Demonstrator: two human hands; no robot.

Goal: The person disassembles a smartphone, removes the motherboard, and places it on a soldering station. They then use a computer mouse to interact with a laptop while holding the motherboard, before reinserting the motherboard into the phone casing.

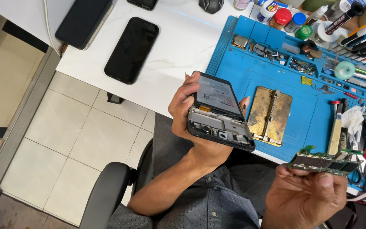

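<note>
**Opened phone in one grip, its board in the other**

My left hand point(191, 116) held the opened phone point(219, 112) up over my lap, back cover off, fingers wrapped around its left edge and thumb side beneath. A dark battery with a pale label filled its upper half; the bare frame and small metal parts showed at its lower end. My right hand point(304, 197) pinched a green circuit board point(325, 163) between thumb and fingers, low at the front edge of the desk point(178, 46), just right of the phone and apart from it.

Behind them lay a blue work mat point(242, 68) with a brass-coloured board holder point(270, 114) on it, and small parts sat in the mat's tray pockets. Along the far edge stood little bottles point(281, 17) with red, blue and white caps and round white labels. Tools and pens crowded the right side. Two dark phones point(132, 48) lay face down on the white desk to the left, well apart from my hands.
</note>
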